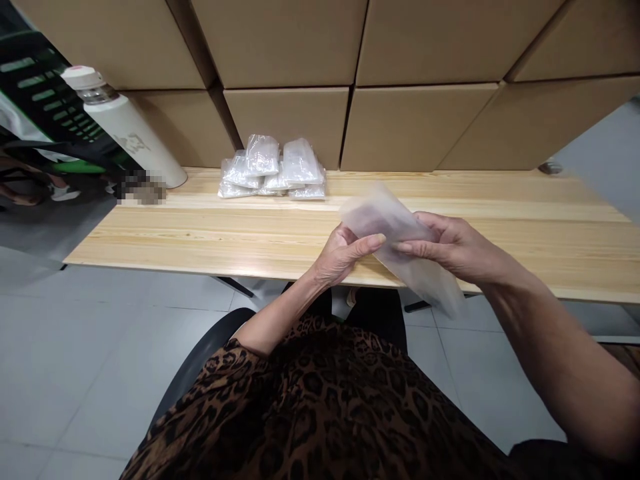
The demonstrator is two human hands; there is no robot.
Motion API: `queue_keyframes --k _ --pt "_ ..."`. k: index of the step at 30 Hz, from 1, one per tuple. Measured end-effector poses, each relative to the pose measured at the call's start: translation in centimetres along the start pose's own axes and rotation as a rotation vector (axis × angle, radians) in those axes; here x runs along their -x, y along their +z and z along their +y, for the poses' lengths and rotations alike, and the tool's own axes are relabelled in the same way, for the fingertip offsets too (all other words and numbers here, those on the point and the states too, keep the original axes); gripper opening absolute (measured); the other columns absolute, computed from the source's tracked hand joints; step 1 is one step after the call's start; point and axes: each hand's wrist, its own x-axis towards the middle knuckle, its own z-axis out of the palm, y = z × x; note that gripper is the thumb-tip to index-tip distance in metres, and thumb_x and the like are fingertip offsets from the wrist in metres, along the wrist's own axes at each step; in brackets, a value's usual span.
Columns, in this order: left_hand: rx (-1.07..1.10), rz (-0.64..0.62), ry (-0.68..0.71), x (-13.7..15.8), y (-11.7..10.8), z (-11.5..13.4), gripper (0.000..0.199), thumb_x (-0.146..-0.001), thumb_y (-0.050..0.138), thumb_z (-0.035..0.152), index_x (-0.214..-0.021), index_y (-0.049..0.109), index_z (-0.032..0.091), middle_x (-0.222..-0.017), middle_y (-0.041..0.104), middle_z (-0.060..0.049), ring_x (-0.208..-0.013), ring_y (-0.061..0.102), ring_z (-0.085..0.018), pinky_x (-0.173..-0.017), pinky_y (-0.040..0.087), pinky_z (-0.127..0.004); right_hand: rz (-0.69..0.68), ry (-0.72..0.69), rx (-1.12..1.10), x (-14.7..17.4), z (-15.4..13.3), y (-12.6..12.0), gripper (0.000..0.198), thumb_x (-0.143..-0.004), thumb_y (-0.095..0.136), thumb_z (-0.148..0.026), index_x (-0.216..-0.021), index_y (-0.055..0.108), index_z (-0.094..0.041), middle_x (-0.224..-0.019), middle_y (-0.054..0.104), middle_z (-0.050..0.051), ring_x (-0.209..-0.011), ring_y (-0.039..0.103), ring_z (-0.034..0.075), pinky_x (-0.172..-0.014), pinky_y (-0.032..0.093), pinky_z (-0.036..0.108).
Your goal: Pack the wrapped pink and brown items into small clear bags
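A thin, frosted translucent plastic bag [395, 250] is held flat between both hands, just over the near edge of a pale wooden table [190, 227]. My left hand [343, 253] pinches its left side with thumb on top. My right hand [453, 247] grips its right side, fingers curled over it. The bag slants from upper left down to lower right and looks blurred. A small heap of clear filled plastic packets [275, 170] lies at the back of the table, well beyond both hands.
A white bottle [125, 127] with a clear cap leans at the table's back left corner. Stacked cardboard boxes [400, 87] form a wall behind the table. A black crate [45, 93] stands at far left. Grey tiled floor [90, 360] lies below.
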Motion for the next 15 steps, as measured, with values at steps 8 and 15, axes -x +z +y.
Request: queue_keyframes --k 8,15 --pt "-0.002 0.29 0.008 -0.8 1.1 -0.4 0.022 -0.081 0.091 0.036 -0.092 0.08 0.02 -0.099 0.083 -0.004 -0.102 0.076 -0.019 -0.1 0.057 -0.031 0.008 0.228 -0.135 -0.3 0.7 1.0 0.05 -0.063 0.1 -0.059 -0.088 0.08 -0.021 -0.075 0.07 0.0 -0.06 0.058 0.013 -0.054 0.046 0.025" --pt "0.118 0.54 0.066 -1.9 -0.7 2.0 0.02 -0.091 0.083 0.026 -0.109 0.077 0.017 -0.115 0.081 -0.005 -0.138 0.069 -0.026 -0.115 0.057 -0.039 -0.104 0.218 -0.039 1.4 2.5 -1.6 0.043 -0.077 0.092 -0.06 -0.075 0.078 -0.02 -0.07 0.07 0.001 -0.061 0.062 0.012 -0.055 0.049 0.023"
